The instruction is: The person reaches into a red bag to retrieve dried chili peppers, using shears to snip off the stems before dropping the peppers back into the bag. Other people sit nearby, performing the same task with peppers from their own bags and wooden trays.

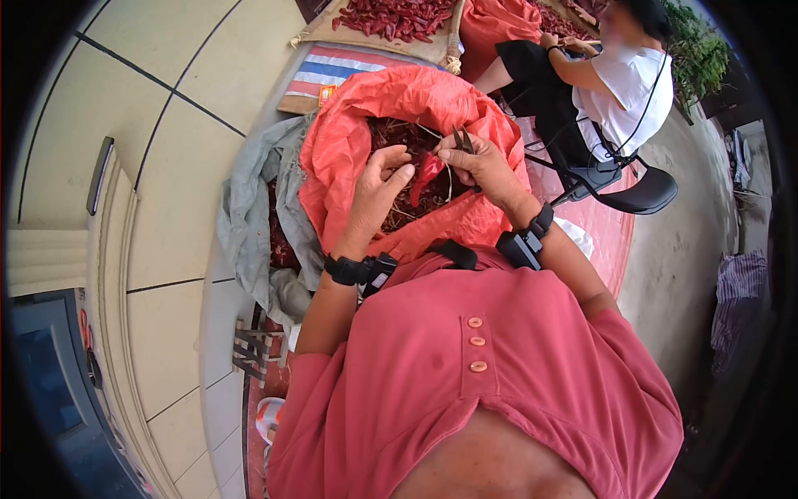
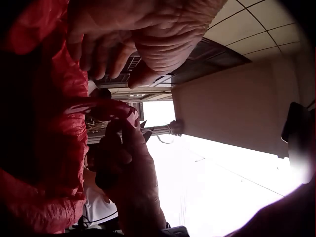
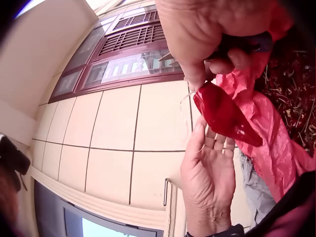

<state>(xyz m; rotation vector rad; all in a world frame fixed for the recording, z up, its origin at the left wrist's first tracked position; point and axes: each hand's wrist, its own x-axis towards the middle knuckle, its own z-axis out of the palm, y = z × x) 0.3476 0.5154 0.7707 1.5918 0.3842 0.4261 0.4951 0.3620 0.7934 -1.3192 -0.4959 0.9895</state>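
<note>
A long red chili pepper (image 1: 426, 176) (image 2: 98, 107) (image 3: 224, 113) hangs over an open red sack (image 1: 337, 154), pinched at its stem end by the right hand (image 1: 490, 170) (image 2: 131, 173) (image 3: 215, 29). The same hand holds small dark scissors (image 1: 463, 140), whose blades poke out past the fingers. Beside the pepper, the left hand (image 1: 376, 195) (image 2: 158, 34) (image 3: 212, 182) has its palm turned up in the right wrist view, fingers relaxed and holding nothing. Dark red peppers and pale stems (image 1: 403, 208) lie inside the sack.
A grey sack (image 1: 262, 208) with peppers stands left of the red one. Beyond are a striped bag (image 1: 357, 65) and a tray of red peppers (image 1: 395, 18). At the upper right a person in a white shirt (image 1: 628, 91) sits by a black chair (image 1: 640, 195).
</note>
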